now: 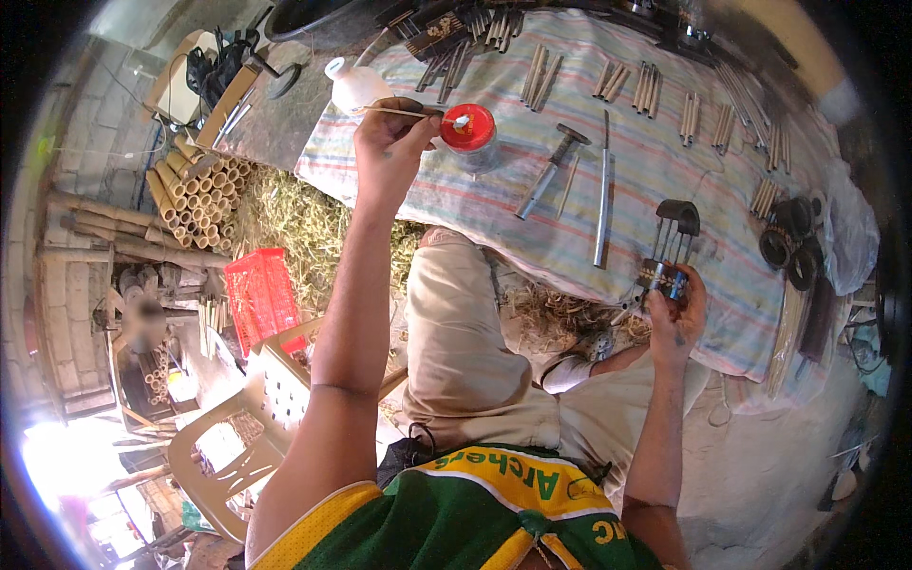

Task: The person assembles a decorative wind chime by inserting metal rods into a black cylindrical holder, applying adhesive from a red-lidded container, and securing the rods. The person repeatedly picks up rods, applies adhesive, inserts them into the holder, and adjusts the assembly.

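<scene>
My left hand (388,150) is closed in a pinch on a thin wooden stick (385,111). The stick's tip reaches over a clear jar (478,158) with a red top (468,122) and a whitish dab on it. A white plastic bottle (359,87) stands just beyond that hand. My right hand (679,318) grips a dark cylindrical piece (662,275), held above the cloth's near edge. Several thin metal rods rise from it to a curved dark cap (678,216). Between the hands lie a hammer (543,185), a thin stick (567,188) and a long metal tool (602,204).
A striped cloth (427,195) covers the work surface. Bundles of short tubes (541,78) lie along its far side, with dark rings (800,242) at the right. To the left are stacked bamboo tubes (209,195), a red crate (261,299) and a beige plastic chair (223,446).
</scene>
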Motion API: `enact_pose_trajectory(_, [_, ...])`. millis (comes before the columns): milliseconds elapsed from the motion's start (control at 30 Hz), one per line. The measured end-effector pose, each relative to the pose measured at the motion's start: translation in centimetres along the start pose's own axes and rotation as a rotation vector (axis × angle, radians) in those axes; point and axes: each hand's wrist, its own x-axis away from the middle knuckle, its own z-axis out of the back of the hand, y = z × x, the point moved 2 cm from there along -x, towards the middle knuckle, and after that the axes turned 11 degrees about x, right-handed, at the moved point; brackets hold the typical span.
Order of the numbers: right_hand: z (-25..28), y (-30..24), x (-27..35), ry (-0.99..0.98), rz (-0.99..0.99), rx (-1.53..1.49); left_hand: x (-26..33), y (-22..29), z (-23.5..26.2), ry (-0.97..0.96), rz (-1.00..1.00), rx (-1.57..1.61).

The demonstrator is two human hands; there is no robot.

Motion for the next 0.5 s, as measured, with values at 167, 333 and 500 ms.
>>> enact_pose_trajectory(167, [-0.12, -0.32, -0.04, -0.015, -0.008, -0.055, -0.25, 0.00, -0.25, -0.020, -0.019, -0.069])
enact_pose_trajectory(333, [-0.17, -0.41, -0.07, 0.013, 0.020, -0.034, -0.20, 0.29, -0.48, -0.034, -0.047, -0.131])
enact_pose_trajectory(500, [-0.04, -0.23, -0.14, -0.007, 0.038, -0.035, -0.19, 0.51, -0.73, -0.029, -0.063, -0.130])
